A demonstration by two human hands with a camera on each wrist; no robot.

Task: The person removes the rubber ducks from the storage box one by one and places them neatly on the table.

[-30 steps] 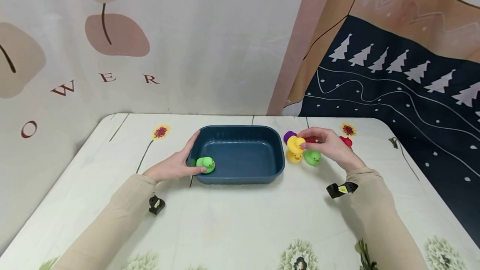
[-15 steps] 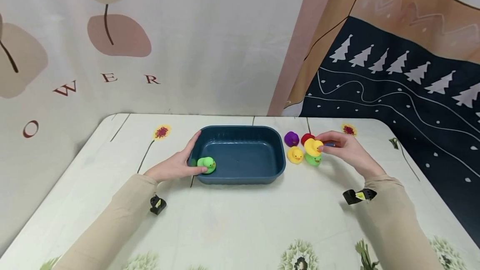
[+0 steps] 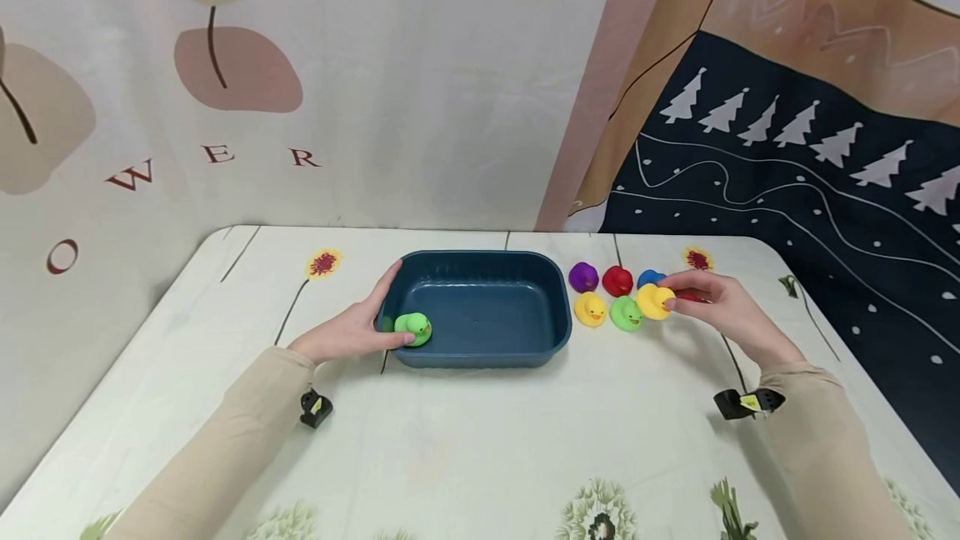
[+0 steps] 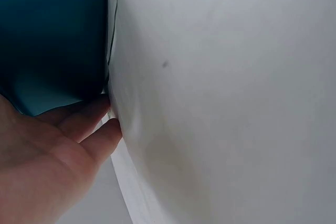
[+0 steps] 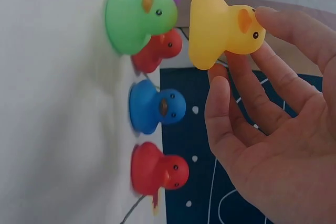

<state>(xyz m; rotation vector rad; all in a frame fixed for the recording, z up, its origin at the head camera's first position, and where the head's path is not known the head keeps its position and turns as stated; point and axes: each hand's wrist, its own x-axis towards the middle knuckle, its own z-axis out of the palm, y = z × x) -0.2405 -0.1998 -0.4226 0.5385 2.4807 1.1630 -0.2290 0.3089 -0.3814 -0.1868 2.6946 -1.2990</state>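
Observation:
My right hand (image 3: 716,307) pinches a yellow rubber duck (image 3: 654,302) between thumb and fingertips. In the right wrist view the held duck (image 5: 223,30) is off the table, beside a green duck (image 5: 136,22) and a blue duck (image 5: 155,107). My left hand (image 3: 351,325) grips the left end of a dark blue plastic basin (image 3: 487,311). Its thumb reaches over the rim, at a green duck (image 3: 412,328) in the basin's near left corner. In the left wrist view, fingers (image 4: 100,140) lie along the basin's outside wall.
Right of the basin, purple (image 3: 583,277) and red (image 3: 618,281) ducks stand behind yellow (image 3: 590,309) and green (image 3: 626,313) ones. Another red duck (image 5: 157,169) is partly hidden behind my right hand in the head view. A patterned cloth (image 3: 480,440) covers the table.
My right hand has carried the yellow duck rightward, from over the leftmost ducks to beside the standing green duck, uncovering the purple, red and blue ones. My left hand stays on the basin.

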